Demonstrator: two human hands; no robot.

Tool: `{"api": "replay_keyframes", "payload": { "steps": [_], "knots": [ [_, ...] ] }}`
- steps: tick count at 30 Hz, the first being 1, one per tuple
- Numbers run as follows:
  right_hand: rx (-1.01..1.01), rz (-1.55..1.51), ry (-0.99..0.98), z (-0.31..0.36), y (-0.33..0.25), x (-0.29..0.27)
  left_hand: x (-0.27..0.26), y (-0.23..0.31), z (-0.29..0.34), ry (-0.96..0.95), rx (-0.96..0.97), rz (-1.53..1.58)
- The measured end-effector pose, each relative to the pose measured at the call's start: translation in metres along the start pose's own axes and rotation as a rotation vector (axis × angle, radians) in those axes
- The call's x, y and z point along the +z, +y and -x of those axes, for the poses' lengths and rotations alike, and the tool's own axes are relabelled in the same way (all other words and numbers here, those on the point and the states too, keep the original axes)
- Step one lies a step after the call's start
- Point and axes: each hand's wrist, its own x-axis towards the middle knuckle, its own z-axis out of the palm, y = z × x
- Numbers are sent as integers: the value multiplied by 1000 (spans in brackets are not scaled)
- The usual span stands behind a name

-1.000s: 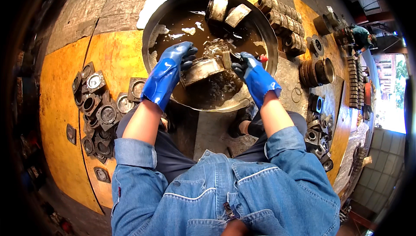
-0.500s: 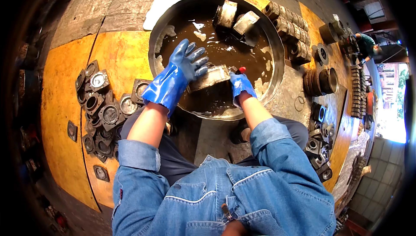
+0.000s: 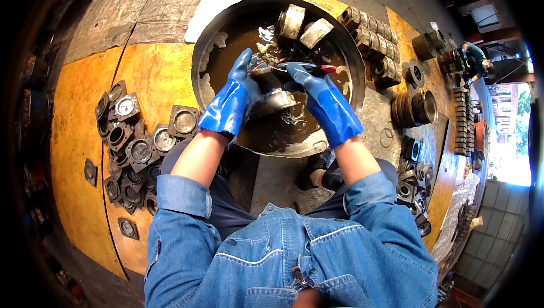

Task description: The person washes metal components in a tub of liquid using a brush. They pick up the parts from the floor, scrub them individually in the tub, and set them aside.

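Left hand half-curled by metal housing toward near edge of tub, can't tell if gripping; right hand wrapped round red-ended tool, both over tub, presumably so drips land inside.

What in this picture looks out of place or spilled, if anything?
One square part and a second part lie on the left, apart from the pile of similar parts, so they look stray. I see no clear spill outside the basin.
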Motion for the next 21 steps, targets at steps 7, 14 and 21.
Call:
{"api": "replay_keyframes", "payload": {
  "steps": [7,14,21],
  "knots": [
    [71,109,103,8,-25,3,-37,-13,-52,-125,-157,-15],
    [47,64,77,-8,-2,-8,-38,-27,-28,-242,-214,-93],
    [236,73,103,-16,11,-21,-54,-67,-2,-247,-555,-157]
  ]
}}
